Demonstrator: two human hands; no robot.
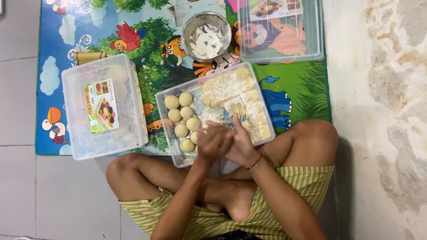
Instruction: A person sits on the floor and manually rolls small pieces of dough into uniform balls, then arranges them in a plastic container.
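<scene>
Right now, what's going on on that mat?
A person sits cross-legged on the floor, left hand and right hand pressed together, palms cupped over the near edge of an open clear tray. The tray holds a cluster of round dough balls on one side and floured dough squares on the other. A lidded container and a metal bowl sit nearby.

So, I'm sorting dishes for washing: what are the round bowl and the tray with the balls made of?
The bowl looks like metal: grey, dull shine, smeared with white residue. The tray looks like clear plastic: the mat's colours show through its walls.
</scene>
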